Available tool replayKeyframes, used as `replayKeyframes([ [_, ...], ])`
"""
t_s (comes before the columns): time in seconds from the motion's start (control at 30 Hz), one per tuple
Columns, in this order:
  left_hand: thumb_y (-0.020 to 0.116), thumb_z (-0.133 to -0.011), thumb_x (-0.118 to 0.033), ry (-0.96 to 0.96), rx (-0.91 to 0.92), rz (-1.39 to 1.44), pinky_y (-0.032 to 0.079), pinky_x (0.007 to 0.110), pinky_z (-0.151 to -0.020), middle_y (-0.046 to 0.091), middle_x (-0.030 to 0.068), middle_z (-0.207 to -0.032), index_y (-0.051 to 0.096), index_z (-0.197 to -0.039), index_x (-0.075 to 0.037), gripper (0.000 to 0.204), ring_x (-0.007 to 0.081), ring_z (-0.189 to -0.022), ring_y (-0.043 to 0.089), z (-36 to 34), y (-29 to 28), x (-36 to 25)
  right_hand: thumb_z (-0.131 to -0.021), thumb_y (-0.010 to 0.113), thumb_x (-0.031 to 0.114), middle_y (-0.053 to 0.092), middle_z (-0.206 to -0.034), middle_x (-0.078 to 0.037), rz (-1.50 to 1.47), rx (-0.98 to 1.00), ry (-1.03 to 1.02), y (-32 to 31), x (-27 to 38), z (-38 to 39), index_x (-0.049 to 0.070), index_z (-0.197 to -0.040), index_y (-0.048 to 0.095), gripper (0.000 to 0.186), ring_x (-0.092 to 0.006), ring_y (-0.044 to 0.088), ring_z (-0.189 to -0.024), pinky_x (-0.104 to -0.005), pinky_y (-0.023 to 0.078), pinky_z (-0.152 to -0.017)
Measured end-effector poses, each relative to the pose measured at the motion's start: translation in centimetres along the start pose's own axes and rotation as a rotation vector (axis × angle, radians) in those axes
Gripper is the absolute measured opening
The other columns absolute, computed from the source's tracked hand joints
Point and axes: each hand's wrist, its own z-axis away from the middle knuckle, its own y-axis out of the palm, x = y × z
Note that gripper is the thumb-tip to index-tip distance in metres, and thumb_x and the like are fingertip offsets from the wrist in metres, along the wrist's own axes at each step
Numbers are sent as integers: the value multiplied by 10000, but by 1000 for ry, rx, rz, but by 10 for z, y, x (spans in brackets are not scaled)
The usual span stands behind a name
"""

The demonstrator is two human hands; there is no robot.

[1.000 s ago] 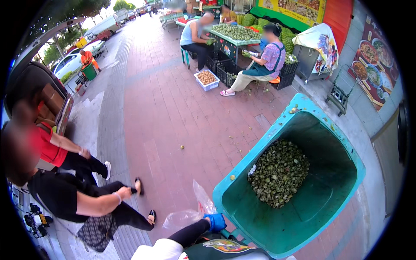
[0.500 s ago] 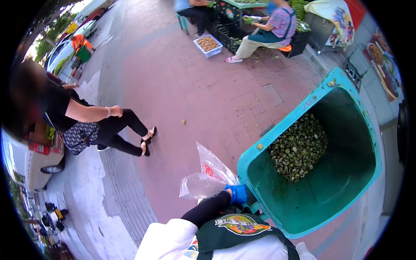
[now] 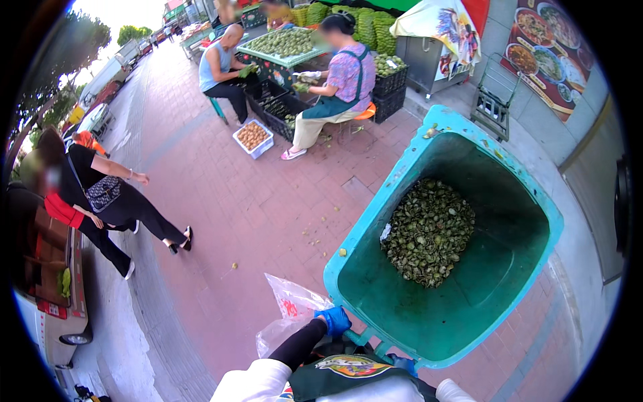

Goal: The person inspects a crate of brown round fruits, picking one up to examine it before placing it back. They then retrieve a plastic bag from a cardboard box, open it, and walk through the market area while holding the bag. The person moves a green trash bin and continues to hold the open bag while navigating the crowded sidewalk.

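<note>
A large teal wheeled bin stands tilted against my front, its lid folded out of sight. Inside, green and brown vegetable trimmings are heaped toward its far left side, with a small white scrap at their edge. My left hand, in a blue glove, is closed at the bin's near left corner, and a clear plastic bag with red print hangs from it. Below the near rim, my right hand, also blue-gloved, is closed at the bin handle; its fingers are mostly hidden.
Several people sit trimming vegetables around a crate-covered table, beside a white basket of round brown things. A folding trolley leans by the wall. Two people walk at left, near an open-backed van. Scraps dot the brick pavement.
My view has tilted up, bringing the far table into sight. The bin appears farther left, my right hand now shows, and the walking person has stepped on, with a second person in red visible.
</note>
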Motion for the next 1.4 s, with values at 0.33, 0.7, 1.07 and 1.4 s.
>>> replayKeyframes([
  [0.33, 537, -708, -199, 91, 81, -145, 498, 396, -600, 625, 125, -717, 626, -776, -88, 158, 307, -691, 623, -1, -4, 21, -734, 517, 331, 622, -631, -116, 90, -166, -52, 5, 34, -13, 168, -898, 599, 245, -306, 613, -552, -438, 472, -505],
  [0.7, 572, -676, -212, 239, -54, -138, 497, 386, -596, 620, 118, -688, 635, -762, -88, 163, 303, -661, 617, 0, 26, 30, -677, 568, 307, 629, -609, -71, 127, -290, 145, 63, 21, -14, 235, -865, 633, 212, -275, 621, -564, -519, 418, -739],
  [1.07, 587, -667, -221, 248, -150, -226, 468, 397, -550, 594, 91, -615, 616, -682, -108, 118, 297, -600, 596, 28, 19, 56, -678, 598, 251, 608, -591, -112, 51, -464, 11, 49, 81, -17, 161, -885, 619, 226, -298, 593, -508, -415, 476, -528],
  [1.4, 579, -635, -243, 156, -709, -269, 435, 399, -548, 523, 74, -537, 544, -601, -130, 124, 273, -550, 547, 31, -10, 72, -709, 590, 218, 577, -590, -172, 98, -631, 15, -6, 121, -17, 115, -947, 590, 259, -368, 572, -523, -459, 458, -494],
])
